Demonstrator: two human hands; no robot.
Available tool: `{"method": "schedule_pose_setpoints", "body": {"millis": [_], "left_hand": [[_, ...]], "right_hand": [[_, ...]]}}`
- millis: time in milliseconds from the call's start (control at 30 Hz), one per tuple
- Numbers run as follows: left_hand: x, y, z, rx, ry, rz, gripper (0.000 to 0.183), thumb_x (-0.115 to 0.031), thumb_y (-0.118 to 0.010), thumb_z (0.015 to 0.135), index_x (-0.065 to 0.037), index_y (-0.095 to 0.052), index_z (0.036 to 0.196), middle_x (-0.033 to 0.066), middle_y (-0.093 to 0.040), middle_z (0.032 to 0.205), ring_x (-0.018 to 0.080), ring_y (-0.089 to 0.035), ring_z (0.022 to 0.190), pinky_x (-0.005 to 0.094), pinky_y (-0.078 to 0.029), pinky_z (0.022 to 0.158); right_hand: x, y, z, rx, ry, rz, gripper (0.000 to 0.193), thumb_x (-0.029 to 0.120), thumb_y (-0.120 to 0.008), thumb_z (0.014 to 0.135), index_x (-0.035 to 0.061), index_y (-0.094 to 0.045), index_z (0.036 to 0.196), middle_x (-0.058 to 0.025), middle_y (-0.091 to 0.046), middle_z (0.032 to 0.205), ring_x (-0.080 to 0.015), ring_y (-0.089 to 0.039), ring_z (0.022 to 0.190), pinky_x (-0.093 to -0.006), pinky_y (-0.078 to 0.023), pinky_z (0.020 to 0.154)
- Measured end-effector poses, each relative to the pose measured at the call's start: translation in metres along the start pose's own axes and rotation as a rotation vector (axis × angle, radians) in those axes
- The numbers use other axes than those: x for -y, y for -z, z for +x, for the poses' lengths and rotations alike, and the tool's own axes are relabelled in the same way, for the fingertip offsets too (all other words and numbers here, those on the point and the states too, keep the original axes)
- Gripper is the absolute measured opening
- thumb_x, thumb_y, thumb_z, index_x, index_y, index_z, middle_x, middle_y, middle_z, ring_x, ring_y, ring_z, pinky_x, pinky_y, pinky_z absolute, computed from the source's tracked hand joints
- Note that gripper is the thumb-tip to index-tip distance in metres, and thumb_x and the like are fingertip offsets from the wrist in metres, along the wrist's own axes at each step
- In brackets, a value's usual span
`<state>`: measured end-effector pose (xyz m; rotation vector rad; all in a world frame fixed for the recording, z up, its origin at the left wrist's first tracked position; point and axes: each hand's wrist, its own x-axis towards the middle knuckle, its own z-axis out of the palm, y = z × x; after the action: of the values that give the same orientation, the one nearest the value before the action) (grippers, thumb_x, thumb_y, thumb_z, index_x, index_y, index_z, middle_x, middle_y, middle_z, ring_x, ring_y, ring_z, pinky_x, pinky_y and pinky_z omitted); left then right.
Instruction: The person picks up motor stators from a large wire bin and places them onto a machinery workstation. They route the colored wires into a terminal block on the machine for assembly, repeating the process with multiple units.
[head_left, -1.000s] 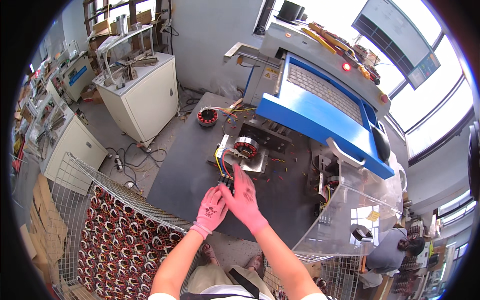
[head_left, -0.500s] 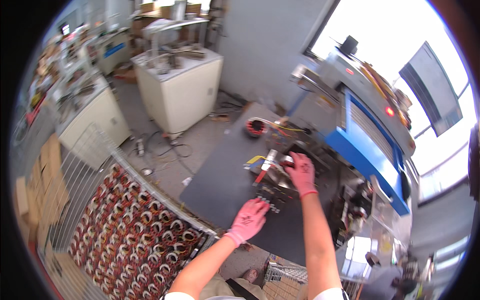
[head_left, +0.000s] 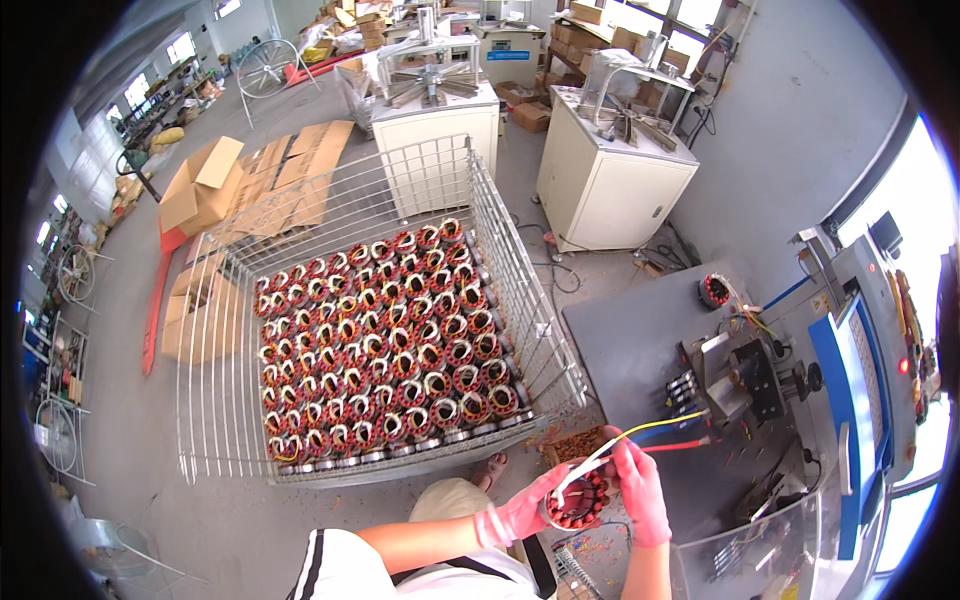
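Note:
In front of my body I hold a motor stator [head_left: 580, 505], a ring lined with red windings. My left hand [head_left: 522, 512], in a pink glove, is closed around its left side. On the other side, my pink-gloved right hand [head_left: 641, 492] has its fingers closed at the stator's lead wires [head_left: 640, 432]. Yellow, blue and red ends fan out to the right past those fingers, and a white sleeve [head_left: 580, 472] runs down to the ring. Part of the stator's right side is hidden by the right hand.
Left of me stands a wire-mesh cage [head_left: 520, 290] with rows of similar stators. A dark worktable [head_left: 630, 330] to the right carries a metal fixture [head_left: 735, 375], another stator [head_left: 714, 291] and small metal pieces. Beyond it is a blue-and-grey machine [head_left: 850, 400]. White cabinets [head_left: 610, 195] stand behind.
The view has swung left. My right hand has left the fixture and my left hand the table; both are now close to my body with the stator and its leads.

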<state>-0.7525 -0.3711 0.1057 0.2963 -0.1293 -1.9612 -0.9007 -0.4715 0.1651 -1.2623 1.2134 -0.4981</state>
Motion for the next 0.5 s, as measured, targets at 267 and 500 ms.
{"method": "schedule_pose_setpoints", "body": {"millis": [267, 500], "left_hand": [[0.041, 0.008, -0.13, -0.161, -0.126, -0.216, 0.075, -0.063, -0.043, 0.092, -0.008, -0.038, 0.143, 0.0161, -0.051, 0.136, 0.0411, -0.048, 0.126, 0.0599, -0.037, 0.104], [0.016, 0.005, -0.221, -0.244, -0.348, -0.353, 0.071, -0.063, -0.042, 0.092, -0.011, -0.044, 0.139, 0.0128, -0.053, 0.136, 0.0346, -0.053, 0.123, 0.058, -0.039, 0.105]], "right_hand": [[-0.045, -0.082, -0.054, 0.328, -0.043, 0.967, 0.046, 0.02, -0.064, 0.093, -0.0032, -0.051, 0.13, -0.0187, -0.058, 0.126, -0.0182, -0.063, 0.094, -0.0274, -0.053, 0.081], [0.002, -0.195, -0.114, 0.38, 0.16, 0.255, 0.022, 0.009, -0.063, 0.093, 0.0005, -0.061, 0.113, -0.0005, -0.066, 0.089, -0.007, -0.059, 0.07, -0.0215, -0.049, 0.064]]}}
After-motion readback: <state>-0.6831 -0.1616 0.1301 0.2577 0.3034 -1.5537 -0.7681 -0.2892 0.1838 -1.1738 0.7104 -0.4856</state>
